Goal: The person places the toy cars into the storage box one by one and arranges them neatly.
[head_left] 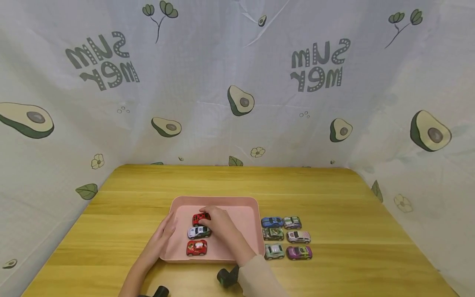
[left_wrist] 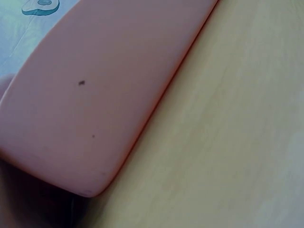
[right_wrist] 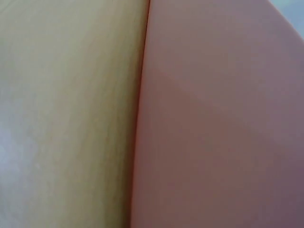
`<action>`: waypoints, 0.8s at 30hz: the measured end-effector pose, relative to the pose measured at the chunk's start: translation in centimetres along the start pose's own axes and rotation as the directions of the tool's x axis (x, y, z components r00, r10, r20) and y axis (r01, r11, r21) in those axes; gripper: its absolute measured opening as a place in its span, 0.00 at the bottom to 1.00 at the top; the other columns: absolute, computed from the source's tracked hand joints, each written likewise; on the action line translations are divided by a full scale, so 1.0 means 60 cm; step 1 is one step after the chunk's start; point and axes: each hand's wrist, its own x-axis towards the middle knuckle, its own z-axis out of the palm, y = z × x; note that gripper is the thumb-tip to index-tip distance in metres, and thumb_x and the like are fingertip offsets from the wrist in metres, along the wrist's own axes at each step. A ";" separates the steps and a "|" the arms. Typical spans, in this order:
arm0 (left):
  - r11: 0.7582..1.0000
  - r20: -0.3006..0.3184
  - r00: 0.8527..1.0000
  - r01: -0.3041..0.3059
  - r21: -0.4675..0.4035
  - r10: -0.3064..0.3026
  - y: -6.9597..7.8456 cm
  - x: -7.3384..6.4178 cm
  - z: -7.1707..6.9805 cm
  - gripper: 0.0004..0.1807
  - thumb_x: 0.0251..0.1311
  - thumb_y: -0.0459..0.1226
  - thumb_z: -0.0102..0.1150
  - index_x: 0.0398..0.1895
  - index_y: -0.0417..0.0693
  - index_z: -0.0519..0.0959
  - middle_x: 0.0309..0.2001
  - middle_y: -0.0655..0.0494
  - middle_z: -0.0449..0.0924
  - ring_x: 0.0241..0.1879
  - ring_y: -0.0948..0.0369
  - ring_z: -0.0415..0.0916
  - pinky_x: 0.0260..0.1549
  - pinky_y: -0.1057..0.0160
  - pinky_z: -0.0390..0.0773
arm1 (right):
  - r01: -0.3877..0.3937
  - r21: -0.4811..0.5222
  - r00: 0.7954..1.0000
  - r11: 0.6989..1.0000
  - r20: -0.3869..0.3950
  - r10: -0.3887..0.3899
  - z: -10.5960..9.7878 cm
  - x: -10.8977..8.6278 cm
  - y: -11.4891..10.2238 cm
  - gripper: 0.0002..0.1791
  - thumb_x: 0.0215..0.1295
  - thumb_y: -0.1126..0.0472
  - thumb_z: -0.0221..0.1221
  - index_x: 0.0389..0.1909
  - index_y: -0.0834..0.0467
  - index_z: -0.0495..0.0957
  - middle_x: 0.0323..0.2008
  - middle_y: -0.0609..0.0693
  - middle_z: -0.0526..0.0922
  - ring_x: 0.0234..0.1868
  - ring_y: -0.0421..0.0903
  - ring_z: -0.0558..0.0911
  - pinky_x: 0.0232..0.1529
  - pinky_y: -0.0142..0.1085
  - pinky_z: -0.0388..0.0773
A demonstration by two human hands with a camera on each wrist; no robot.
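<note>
In the head view, my right hand [head_left: 221, 225] reaches into a pink tray [head_left: 243, 212] and pinches a red toy car [head_left: 196, 218] with black spots between thumb and fingers. Just below that car in the tray are a white toy car [head_left: 196, 232] and another red toy car [head_left: 196, 248] with a printed top. My left hand [head_left: 163, 235] rests along the tray's left rim, its fingers extended. Both wrist views show mostly the outer wall of the tray [left_wrist: 109, 85] [right_wrist: 213, 118]; the right hand is out of sight in its wrist view.
Right of the tray, two columns of toy cars stand on the wooden table [head_left: 315, 185], among them a blue car [head_left: 272, 222] and a purple car [head_left: 299, 253]. A white printed curtain [head_left: 208, 62] hangs behind the table and along its sides.
</note>
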 end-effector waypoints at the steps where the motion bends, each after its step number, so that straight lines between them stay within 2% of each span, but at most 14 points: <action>1: 1.000 0.001 1.000 0.003 0.004 -0.003 0.001 -0.001 0.000 0.32 0.68 0.46 0.37 0.71 0.49 0.44 0.72 0.41 0.37 0.70 0.40 0.32 0.64 0.35 0.39 | -0.006 0.011 1.000 1.000 -0.002 0.006 0.000 -0.001 0.000 0.19 0.59 0.52 0.58 0.51 0.52 0.77 0.51 0.48 0.79 0.55 0.45 0.76 0.57 0.43 0.70; 5: 1.000 0.007 1.000 0.010 0.013 -0.010 0.005 -0.003 -0.001 0.31 0.69 0.45 0.37 0.72 0.49 0.44 0.72 0.41 0.36 0.70 0.40 0.32 0.64 0.36 0.40 | -0.019 0.037 1.000 0.999 -0.017 0.020 -0.001 -0.003 -0.002 0.19 0.59 0.52 0.58 0.51 0.53 0.76 0.51 0.49 0.79 0.55 0.46 0.76 0.57 0.44 0.69; 15: 1.000 -0.005 1.000 0.012 -0.008 -0.012 -0.005 -0.001 0.001 0.32 0.68 0.47 0.37 0.71 0.50 0.45 0.72 0.44 0.37 0.71 0.42 0.33 0.65 0.37 0.39 | -0.035 0.101 0.998 0.994 -0.052 0.041 -0.017 -0.018 -0.006 0.21 0.58 0.55 0.59 0.54 0.53 0.74 0.53 0.51 0.78 0.54 0.49 0.76 0.56 0.44 0.72; 24: 1.000 -0.011 1.000 0.015 0.009 -0.015 -0.001 0.000 0.000 0.32 0.68 0.47 0.37 0.71 0.50 0.45 0.72 0.43 0.37 0.71 0.42 0.33 0.64 0.36 0.40 | 0.021 0.144 0.993 0.989 -0.117 -0.004 -0.039 -0.032 -0.009 0.22 0.59 0.54 0.58 0.55 0.53 0.73 0.55 0.52 0.76 0.58 0.52 0.73 0.60 0.49 0.66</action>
